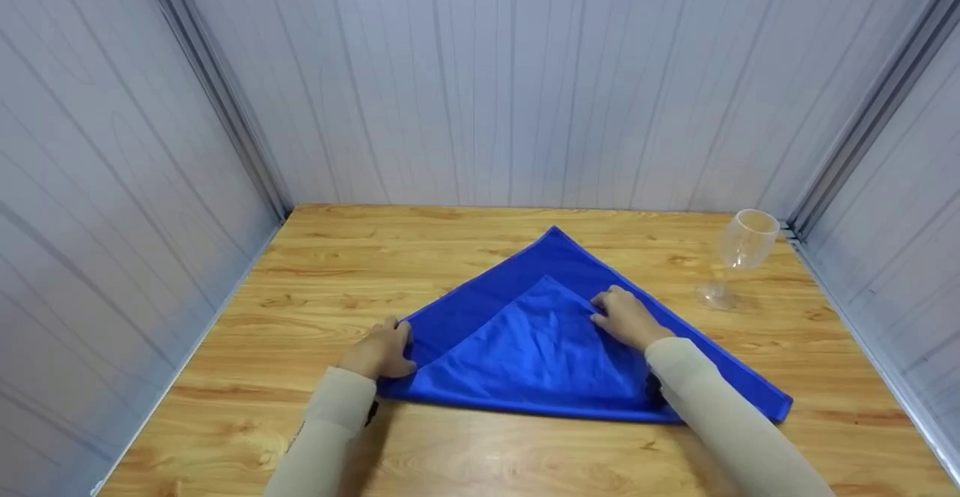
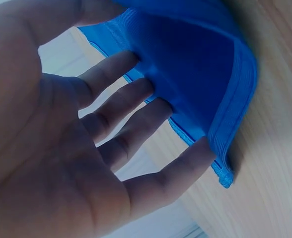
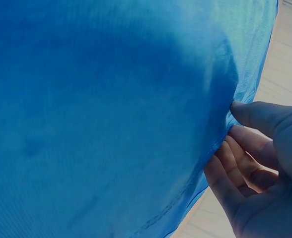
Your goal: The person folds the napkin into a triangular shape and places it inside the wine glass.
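Observation:
A blue cloth napkin [image 1: 480, 317] lies folded into a triangle on the table, its far point toward the back wall. A smaller, shinier upper layer [image 1: 540, 347] is turned up over it, with some wrinkles. At the napkin's left corner, my left hand [image 1: 382, 351] rests its spread fingers [image 2: 153, 116] on the lower layer, and the thumb is by the upper fold. My right hand [image 1: 626, 318] pinches the right slanting edge of the upper layer; in the right wrist view the thumb [image 3: 257, 114] and the fingertips meet at that edge.
A clear wine glass [image 1: 748, 241] stands upright at the back right of the wooden table [image 1: 315, 272]. Pale panel walls [image 1: 480, 85] enclose the table at the back and on both sides. The napkin's right corner [image 1: 776, 403] lies beyond my right forearm.

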Demonstrator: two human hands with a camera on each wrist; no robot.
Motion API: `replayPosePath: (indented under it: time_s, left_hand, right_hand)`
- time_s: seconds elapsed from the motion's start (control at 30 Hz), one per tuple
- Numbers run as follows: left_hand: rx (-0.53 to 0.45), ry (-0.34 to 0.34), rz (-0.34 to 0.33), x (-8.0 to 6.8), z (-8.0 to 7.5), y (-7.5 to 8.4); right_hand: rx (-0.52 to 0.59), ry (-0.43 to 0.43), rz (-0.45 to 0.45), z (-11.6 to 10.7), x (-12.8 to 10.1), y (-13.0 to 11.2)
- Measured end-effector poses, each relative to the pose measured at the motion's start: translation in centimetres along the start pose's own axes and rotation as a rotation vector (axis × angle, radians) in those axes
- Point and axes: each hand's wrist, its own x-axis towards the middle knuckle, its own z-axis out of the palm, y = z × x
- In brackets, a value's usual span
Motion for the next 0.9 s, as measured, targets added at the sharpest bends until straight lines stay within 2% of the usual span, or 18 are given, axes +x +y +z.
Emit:
replayPosePath:
  time_s: [0.47, 0.7, 0.9]
  left_hand:
    - [0.009, 0.003, 0.031, -1.2, 0.0, 0.0]
    - [-0.004, 0.047, 0.099, -1.6, 0.1, -0.4]
    - [-0.004, 0.034, 0.071, -1.3, -0.1, -0.4]
  right_hand:
    - [0.014, -0.031, -0.011, -0.1, -1.0, -0.4]
    - [0.013, -0.037, -0.040, -0.1, -1.2, -0.4]
    - [0.032, -0.064, -0.033, -0.4, -1.0, -0.3]
